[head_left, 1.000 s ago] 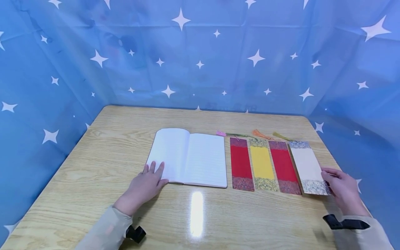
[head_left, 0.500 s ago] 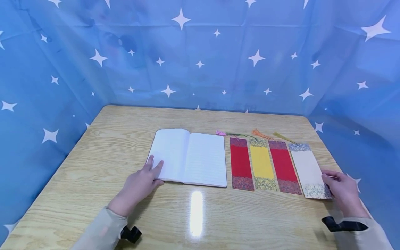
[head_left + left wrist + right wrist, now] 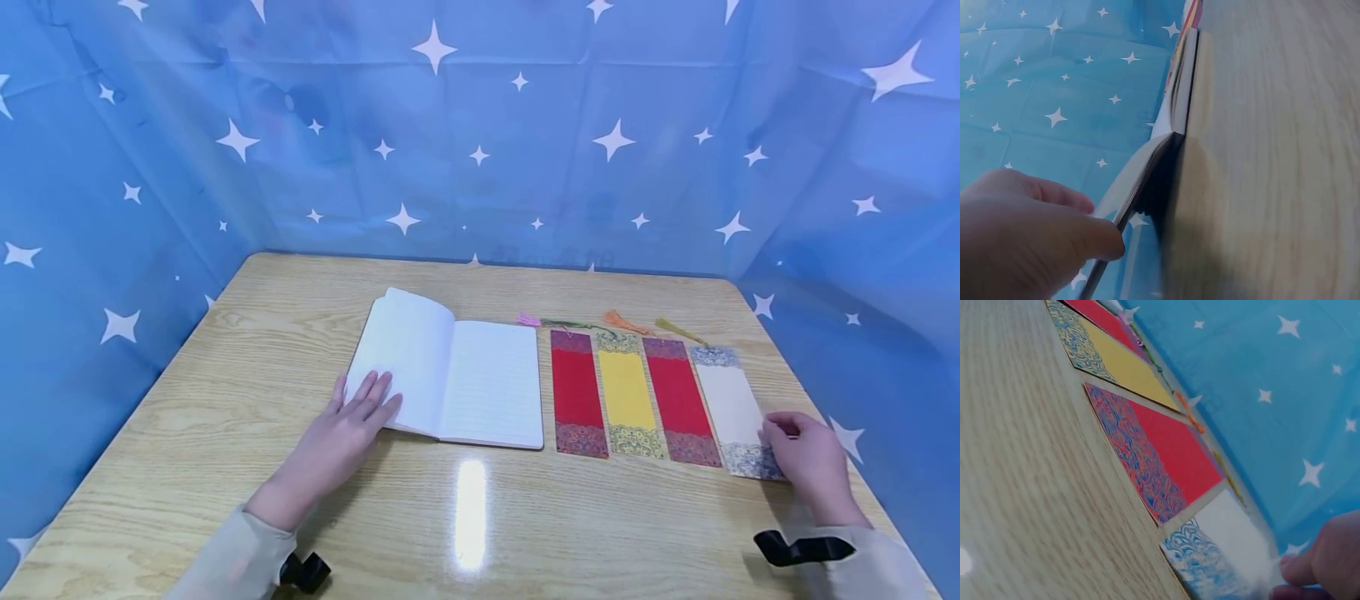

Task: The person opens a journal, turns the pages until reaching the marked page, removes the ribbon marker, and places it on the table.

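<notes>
An open notebook [image 3: 495, 383] with blank pages lies left of a row of bookmarks. My left hand [image 3: 341, 433] rests with extended fingers on its left page. In the left wrist view the notebook's left half [image 3: 1132, 175] slopes up off the table, with the left thumb against its near edge. At the row's right end is a white bookmark [image 3: 727, 400] with a patterned band at each end. My right hand [image 3: 810, 458] pinches its right edge between thumb and finger; the right wrist view shows the bookmark [image 3: 1235, 531] partly blurred near the fingertips.
Two red bookmarks [image 3: 577, 392] and a yellow one [image 3: 627, 387] lie between the notebook and the white bookmark. Their tassels [image 3: 626, 322] point toward the back. A starred blue cloth [image 3: 480, 125] hangs behind the wooden table [image 3: 300, 308].
The white bookmark has been lowered to lie flatter and its near end has come closer. The left fingers have shifted on the page. A leaf's top corner now rises at the notebook's far left.
</notes>
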A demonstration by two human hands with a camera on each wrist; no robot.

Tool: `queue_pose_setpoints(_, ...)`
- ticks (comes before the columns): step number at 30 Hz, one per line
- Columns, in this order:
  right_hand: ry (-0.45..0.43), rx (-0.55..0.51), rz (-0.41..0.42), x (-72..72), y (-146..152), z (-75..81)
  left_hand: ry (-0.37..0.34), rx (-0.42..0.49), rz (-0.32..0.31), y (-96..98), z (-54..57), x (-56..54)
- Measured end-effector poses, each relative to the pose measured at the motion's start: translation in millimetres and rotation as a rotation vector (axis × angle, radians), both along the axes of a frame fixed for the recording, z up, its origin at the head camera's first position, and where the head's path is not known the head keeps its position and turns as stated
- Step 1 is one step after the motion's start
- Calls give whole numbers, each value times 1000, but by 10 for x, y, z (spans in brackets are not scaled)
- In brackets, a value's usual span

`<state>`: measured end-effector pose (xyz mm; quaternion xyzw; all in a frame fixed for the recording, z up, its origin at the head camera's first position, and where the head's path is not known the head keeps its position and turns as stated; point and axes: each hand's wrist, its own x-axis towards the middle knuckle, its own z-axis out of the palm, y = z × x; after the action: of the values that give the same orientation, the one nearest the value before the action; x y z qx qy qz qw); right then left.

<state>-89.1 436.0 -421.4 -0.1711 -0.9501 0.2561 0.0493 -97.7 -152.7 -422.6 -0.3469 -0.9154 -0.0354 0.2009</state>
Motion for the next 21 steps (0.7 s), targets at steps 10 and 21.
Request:
queue_pose_setpoints(10, 35, 3, 21, -2, -167, 101, 191, 161, -28, 5, 164, -24)
queue_pose_setpoints(21, 120, -41, 136, 35, -675, 207, 151, 383, 27, 179, 196, -77)
